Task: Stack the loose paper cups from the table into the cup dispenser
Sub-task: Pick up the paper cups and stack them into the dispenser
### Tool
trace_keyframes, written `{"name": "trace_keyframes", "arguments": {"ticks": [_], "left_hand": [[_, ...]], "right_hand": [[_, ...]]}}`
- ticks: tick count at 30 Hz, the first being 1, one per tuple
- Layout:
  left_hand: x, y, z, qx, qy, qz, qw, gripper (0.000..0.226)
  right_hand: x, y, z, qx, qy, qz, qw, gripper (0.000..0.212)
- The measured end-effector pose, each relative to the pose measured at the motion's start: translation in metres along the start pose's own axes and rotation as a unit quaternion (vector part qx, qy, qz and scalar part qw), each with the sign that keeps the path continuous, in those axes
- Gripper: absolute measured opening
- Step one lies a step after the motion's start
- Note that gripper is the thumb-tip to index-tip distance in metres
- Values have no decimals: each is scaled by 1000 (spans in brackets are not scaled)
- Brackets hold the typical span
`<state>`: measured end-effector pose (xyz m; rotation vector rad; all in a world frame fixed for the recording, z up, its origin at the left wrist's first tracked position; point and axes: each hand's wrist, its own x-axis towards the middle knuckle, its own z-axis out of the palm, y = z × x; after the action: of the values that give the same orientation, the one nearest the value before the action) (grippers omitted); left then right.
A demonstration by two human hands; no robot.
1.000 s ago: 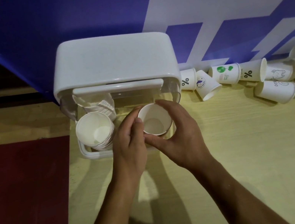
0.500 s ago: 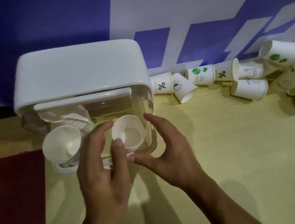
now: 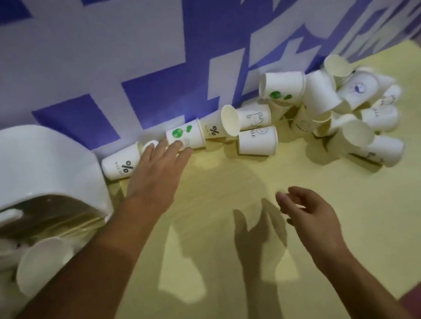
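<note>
head view, looking down on a pale yellow table [image 3: 251, 277] set against a blue-and-white wall [image 3: 75, 56]. the white cup dispenser [image 3: 24, 168] stands at the table's left edge, close to the wall, its front open toward the viewer. a plain white cup [image 3: 42, 262] lies mouth-outward in the opening, beside blurred white shapes that cannot be made out. loose paper cups lie on their sides in a row along the back edge: a percent-sign cup [image 3: 121, 166] just beside the dispenser, then a green-print cup [image 3: 186, 138], then others leading to a heap of cups [image 3: 348, 108] at the back right corner. the left hand [image 3: 156, 174] is stretched toward the back edge, fingers straight and spread, gripping nothing. its fingertips overlap the near side of the green-print cup, though contact cannot be confirmed. the right hand [image 3: 310, 215] hovers over the middle of the table, fingers loosely curled, holding nothing, well apart from every cup. both hands cast shadows [image 3: 255, 235] on the table.
</note>
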<state>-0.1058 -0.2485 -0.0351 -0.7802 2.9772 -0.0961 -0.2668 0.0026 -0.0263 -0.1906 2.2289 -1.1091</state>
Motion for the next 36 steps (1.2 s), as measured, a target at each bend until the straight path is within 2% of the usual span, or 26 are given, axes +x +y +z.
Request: {"name": "trace_keyframes", "arguments": {"ticks": [2, 4, 5, 7, 9, 13, 15, 18, 21, 23, 25, 27, 30, 32, 36], "left_hand": [[7, -9, 14, 22, -17, 23, 999, 80], [10, -16, 25, 30, -8, 62, 998, 70], [12, -20, 30, 37, -4, 82, 996, 64], [15, -29, 38, 27, 3, 103, 994, 59], [18, -35, 37, 15, -10, 117, 993, 65], [18, -33, 31, 50, -27, 128, 990, 71], [20, -33, 28, 39, -30, 132, 990, 70], [20, -35, 18, -15, -38, 102, 994, 73], [11, -17, -5, -125, -49, 11, 991, 77], [-2, 5, -21, -278, -2, -89, 956, 76], [-22, 27, -31, -415, 82, -184, 888, 75], [-47, 47, -34, -505, 144, -244, 815, 74], [-84, 64, -40, -570, 176, -296, 746, 70], [-108, 68, -43, -594, 195, -313, 716, 70], [-158, 57, -49, -613, 228, -311, 690, 66]], "right_hand": [[30, -9, -2, 138, -36, 130, 981, 58], [54, -30, 2, 268, -96, 229, 931, 69], [65, -40, 5, 307, -123, 258, 908, 75], [82, -61, 15, 335, -150, 281, 887, 84], [97, -77, 24, 335, -156, 274, 888, 78], [108, -103, 39, 306, -155, 254, 904, 50], [110, -109, 42, 311, -140, 251, 906, 46], [118, -104, 49, 310, -110, 230, 916, 50], [126, -88, 55, 256, -43, 192, 946, 68], [119, -79, 51, 228, 20, 113, 967, 72], [102, -71, 42, 160, 52, -6, 986, 66], [78, -65, 31, 80, 44, -110, 990, 54], [41, -56, 17, -8, 4, -211, 977, 49], [16, -54, 17, -33, -25, -248, 968, 52], [-34, -57, 35, -33, -94, -290, 952, 48]]}}
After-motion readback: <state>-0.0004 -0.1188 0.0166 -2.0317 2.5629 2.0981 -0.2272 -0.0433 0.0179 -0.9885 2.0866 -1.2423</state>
